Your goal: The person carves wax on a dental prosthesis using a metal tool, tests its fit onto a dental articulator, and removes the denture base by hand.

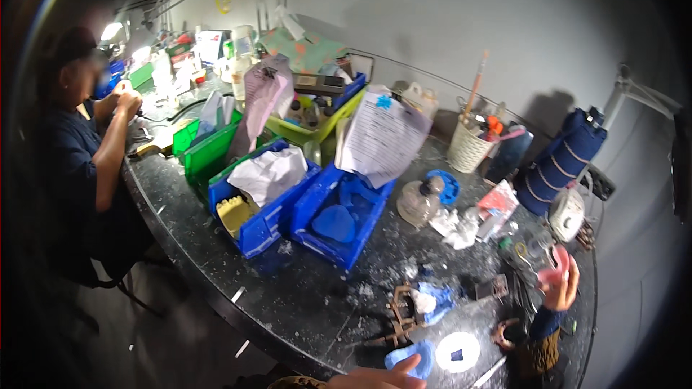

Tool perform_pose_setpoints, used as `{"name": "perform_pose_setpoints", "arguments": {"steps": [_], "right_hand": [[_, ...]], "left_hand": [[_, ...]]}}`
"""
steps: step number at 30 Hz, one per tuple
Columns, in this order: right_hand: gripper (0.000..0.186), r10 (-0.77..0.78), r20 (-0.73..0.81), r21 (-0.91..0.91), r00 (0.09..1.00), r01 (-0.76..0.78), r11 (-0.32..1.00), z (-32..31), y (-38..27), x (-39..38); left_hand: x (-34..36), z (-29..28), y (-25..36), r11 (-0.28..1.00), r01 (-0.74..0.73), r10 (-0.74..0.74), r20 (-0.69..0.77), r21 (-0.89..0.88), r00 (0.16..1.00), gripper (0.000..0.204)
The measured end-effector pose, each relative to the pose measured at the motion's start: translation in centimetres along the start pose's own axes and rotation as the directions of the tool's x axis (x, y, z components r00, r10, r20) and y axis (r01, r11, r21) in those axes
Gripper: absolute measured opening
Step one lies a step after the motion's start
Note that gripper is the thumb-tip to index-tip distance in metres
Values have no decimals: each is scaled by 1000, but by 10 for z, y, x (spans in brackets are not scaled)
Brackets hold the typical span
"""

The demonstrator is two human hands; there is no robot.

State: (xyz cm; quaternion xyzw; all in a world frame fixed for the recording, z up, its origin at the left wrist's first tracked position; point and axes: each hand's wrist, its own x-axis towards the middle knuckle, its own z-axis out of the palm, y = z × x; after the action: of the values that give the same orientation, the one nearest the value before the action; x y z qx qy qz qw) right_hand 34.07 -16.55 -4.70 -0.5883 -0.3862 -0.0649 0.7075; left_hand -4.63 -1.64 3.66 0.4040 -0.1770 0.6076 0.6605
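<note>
At the right side of the bench, my right hand (559, 292) grips a pink curved piece (553, 266) that looks like a denture base, pinched between thumb and fingers. Low in the picture, my left hand (378, 379) is partly cut off by the lower edge; its visible fingers are apart and nothing shows in them. Just beyond it lies a light blue moulded piece (412, 357), like a dental cast. Farther off stands a brownish metal articulator (398, 313) beside a blue-and-white lump (434, 301). A bright white round spot (458, 351) is to the right of the blue piece.
Blue bins (343, 227) and a green bin (209, 151) hold casts and papers. Behind stand a glass burner (418, 205), crumpled white tissue (460, 229), a white pen cup (468, 145) and a dark blue wrapped cylinder (562, 162). At far left sits another person (76, 144).
</note>
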Motion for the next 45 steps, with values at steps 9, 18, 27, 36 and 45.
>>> {"name": "perform_pose_setpoints", "arguments": {"steps": [9,18,27,36,45], "right_hand": [[45,-30,-24,-254,999,23,967,31,-47,-57],[38,228,248,-34,941,-227,973,66,-106,-21],[33,318,795,106,517,-634,766,73,-199,-8],[24,354,787,-16,505,-557,831,52,-185,10],[23,194,795,-11,575,-306,952,48,-178,16]], "left_hand": [[46,-11,-13,735,117,-101,-63,668,993,22],[37,-7,21,677,238,-500,199,696,843,26],[6,37,-45,224,974,-942,250,-24,222,84],[-29,57,-84,19,926,-924,346,-378,161,100],[-28,66,-85,28,907,-974,194,-419,120,99]]}}
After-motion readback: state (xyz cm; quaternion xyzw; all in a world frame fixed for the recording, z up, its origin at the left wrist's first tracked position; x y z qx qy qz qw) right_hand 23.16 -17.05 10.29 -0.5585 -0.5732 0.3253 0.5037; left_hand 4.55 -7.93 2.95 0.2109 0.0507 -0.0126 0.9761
